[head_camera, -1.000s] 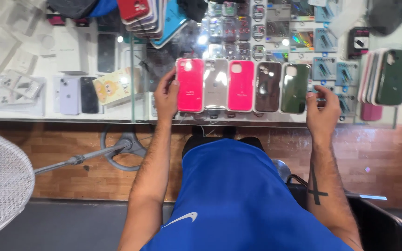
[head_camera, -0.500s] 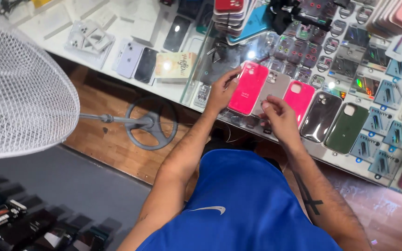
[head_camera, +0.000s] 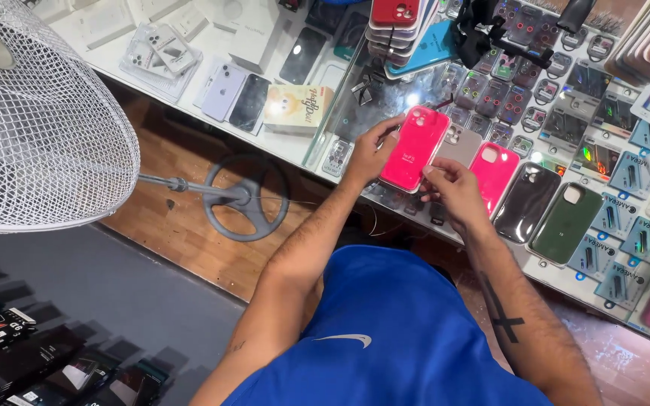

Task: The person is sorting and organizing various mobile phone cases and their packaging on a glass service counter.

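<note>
— What are your hands on?

— My left hand (head_camera: 369,154) pinches the left edge of the bright pink phone case (head_camera: 414,149), thumb over the front and fingers curled behind it. My right hand (head_camera: 453,194) grips the same case at its lower right corner, fingers closed on the rim. The case lies tilted on the glass counter (head_camera: 325,120), camera cutout pointing away from me.

— What sits next to it?

— A beige case (head_camera: 462,143) just beside it, partly tucked under its right edge. Then a second pink case (head_camera: 496,171), a dark brown case (head_camera: 526,201) and a dark green case (head_camera: 567,222), all in a row running right.

— Anything crowding you?

— A stack of cases (head_camera: 400,30) stands beyond, red on top with a blue one jutting out. Small packets of camera lens protectors (head_camera: 611,248) cover the shelf under the glass. To the left lie a pale purple phone (head_camera: 223,92), a black phone (head_camera: 250,104) and a small yellow box (head_camera: 296,109). A white standing fan (head_camera: 39,120) fills the near left, well apart from my hands.
</note>
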